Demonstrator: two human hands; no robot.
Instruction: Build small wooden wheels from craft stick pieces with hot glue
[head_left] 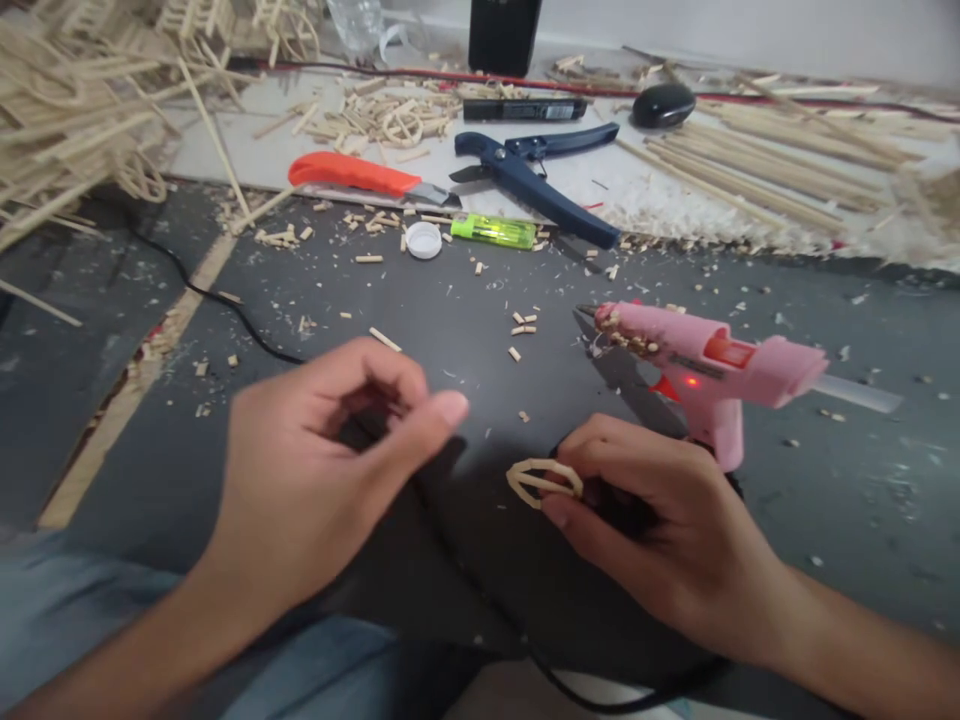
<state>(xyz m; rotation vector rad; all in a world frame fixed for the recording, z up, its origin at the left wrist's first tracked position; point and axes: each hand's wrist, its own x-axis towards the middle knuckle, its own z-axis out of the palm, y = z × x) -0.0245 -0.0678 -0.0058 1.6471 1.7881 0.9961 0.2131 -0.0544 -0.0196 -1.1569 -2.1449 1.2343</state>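
My right hand point(660, 530) pinches a small wooden stick ring point(525, 466) between thumb and fingers. This ring is many-sided, made of short pale pieces, with a bar across its middle. To its left, my left hand point(322, 460) hovers over the dark table with loosely curled fingers and the thumb stretched out. Nothing shows in it, though the inner fingers are partly hidden. Just behind my right hand is a pink hot glue gun point(765, 375), its red light lit, a clear glue stick at its rear and wood bits stuck near the nozzle.
An orange utility knife point(352, 174), blue cutters point(532, 175), a green lighter point(495, 231) and a white cap point(423, 240) lie farther back. Wooden sticks point(750, 175) are at right, a stick pile point(67, 120) at left. A black cable point(480, 590) runs beneath my hands.
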